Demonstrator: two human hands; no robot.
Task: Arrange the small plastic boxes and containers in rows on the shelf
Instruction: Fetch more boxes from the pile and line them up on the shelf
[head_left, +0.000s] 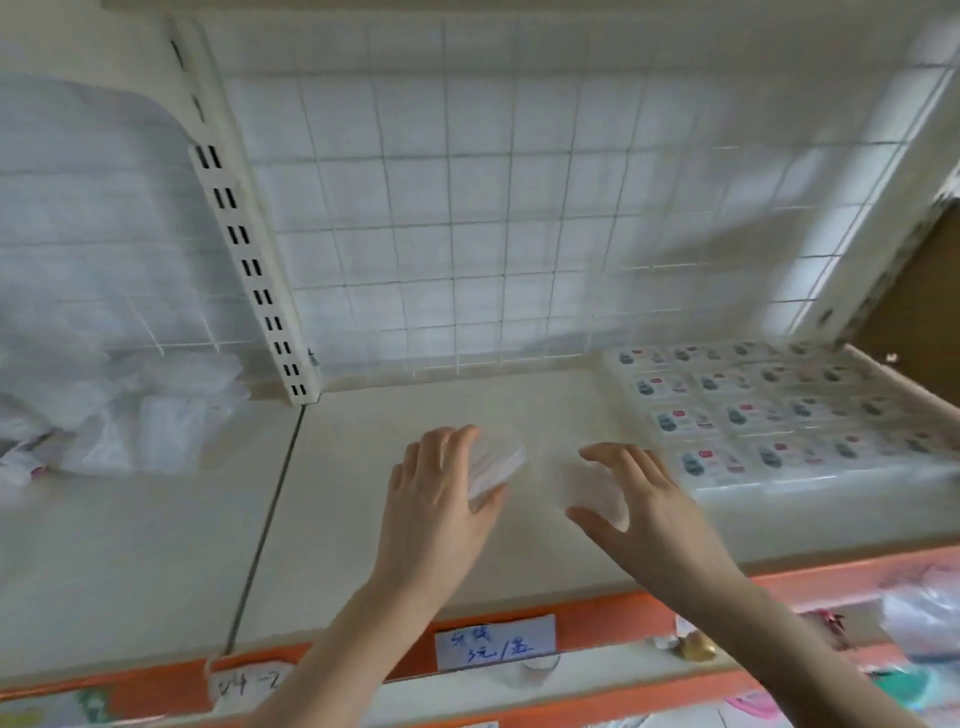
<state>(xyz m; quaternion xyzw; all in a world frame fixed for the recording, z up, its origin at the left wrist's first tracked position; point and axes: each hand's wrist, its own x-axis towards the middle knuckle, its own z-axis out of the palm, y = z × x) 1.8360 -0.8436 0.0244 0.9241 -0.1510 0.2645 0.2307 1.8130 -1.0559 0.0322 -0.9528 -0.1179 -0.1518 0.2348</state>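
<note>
Handwritten price tag (494, 642) on orange shelf edge (597, 623), bottom centre; characters too blurred to read. Left hand (436, 499) curled around clear plastic container (493, 460), mid-frame on shelf (363, 467). Right hand (641, 499) spread over second blurred container (592, 488); grip unclear. Labelled boxes (769, 415) in rows, right.

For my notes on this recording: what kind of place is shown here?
Probably a small shop. The white shelf has an orange front strip carrying a handwritten price label, a wire grid back panel, and identical labelled boxes laid in rows at the right.
</note>
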